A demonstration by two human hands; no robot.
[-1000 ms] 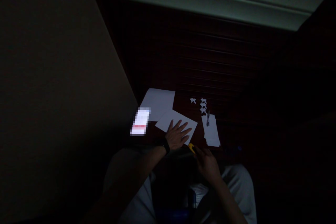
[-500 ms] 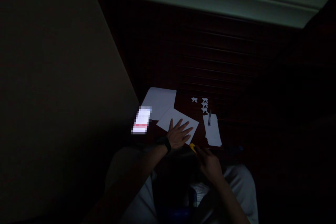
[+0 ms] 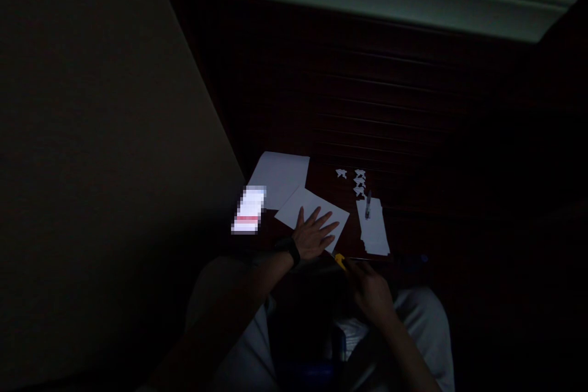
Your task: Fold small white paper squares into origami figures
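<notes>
Fingers (image 3: 324,219), left hand (image 3: 309,241): spread on sheet (image 3: 294,210)
Right hand (image 3: 373,294): curled round cutter (image 3: 340,261)
Cutter: edged back beside sheet, perhaps cutting

The right hand (image 3: 371,294) hides part of the yellow tool (image 3: 340,260); the bright screen (image 3: 249,209) is pixelated

And here we see bare forearms (image 3: 266,280), a dark wristband (image 3: 290,250) circling the left one just below centre, and pale grey trousers (image 3: 427,324), softly creased, lower down!
</notes>
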